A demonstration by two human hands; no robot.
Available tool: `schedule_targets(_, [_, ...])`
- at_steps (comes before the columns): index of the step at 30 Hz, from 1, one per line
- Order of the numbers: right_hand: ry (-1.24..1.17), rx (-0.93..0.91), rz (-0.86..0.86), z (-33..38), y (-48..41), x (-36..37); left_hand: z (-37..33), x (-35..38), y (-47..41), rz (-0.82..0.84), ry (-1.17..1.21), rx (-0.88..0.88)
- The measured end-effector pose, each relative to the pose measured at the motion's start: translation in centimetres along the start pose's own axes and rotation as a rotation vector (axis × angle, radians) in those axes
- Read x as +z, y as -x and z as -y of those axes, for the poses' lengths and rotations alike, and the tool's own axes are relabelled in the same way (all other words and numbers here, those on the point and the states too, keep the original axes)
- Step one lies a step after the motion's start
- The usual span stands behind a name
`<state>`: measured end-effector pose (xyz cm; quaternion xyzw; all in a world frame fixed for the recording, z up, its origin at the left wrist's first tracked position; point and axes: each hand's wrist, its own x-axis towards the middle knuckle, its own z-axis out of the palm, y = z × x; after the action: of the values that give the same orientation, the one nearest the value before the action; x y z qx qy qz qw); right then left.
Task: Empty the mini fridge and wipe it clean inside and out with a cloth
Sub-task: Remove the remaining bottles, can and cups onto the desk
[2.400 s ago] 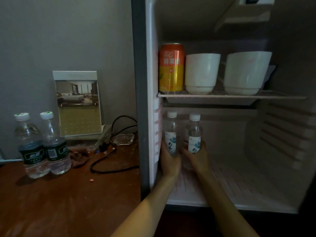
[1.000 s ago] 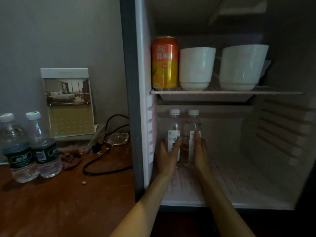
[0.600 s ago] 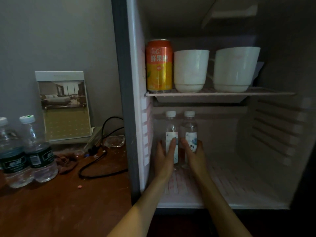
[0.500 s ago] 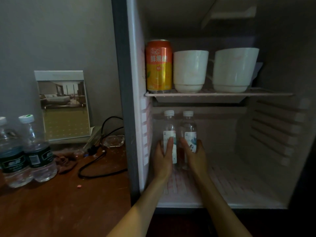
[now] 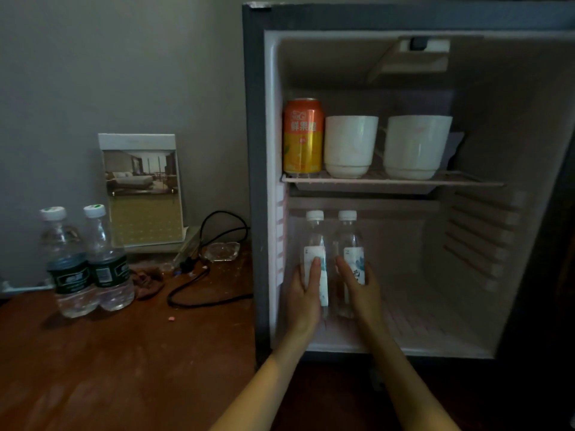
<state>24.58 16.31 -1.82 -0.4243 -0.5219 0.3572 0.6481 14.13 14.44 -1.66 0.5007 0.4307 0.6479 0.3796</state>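
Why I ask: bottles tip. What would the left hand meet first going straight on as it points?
The left hand holds the left white-labelled clear plastic bottle, so that comes first. Behind it, probably the grey mini fridge's back wall; depth is unclear.

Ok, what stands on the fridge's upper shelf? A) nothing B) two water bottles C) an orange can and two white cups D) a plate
C: the orange can stands on the upper shelf, beside the left white cup and the right white cup; the fridge's water bottles stand below.
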Motion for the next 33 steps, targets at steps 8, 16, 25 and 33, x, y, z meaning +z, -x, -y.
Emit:
schedule_targets(8, [-0.085, 0.009, -0.022, 2.1, 7.0, -1.7, -1.4, -1.2, 6.4, 0.057, -0.002, 0.015])
schedule_targets(16, [-0.146, 0.001, -0.03, 3.9, 12.1, -0.7, -3.7, -4.4, 11.1, 0.024, -0.068, 0.008])
schedule_targets(25, [-0.242, 0.056, 0.138, 4.3, 17.8, 6.0, -4.9, -12.8, 15.2, -0.106, -0.046, 0.002])
schedule_targets(33, [-0.273, 0.131, 0.393, 3.5, 20.6, 15.2, -5.7, -22.3, 16.5, -0.247, -0.07, -0.035])
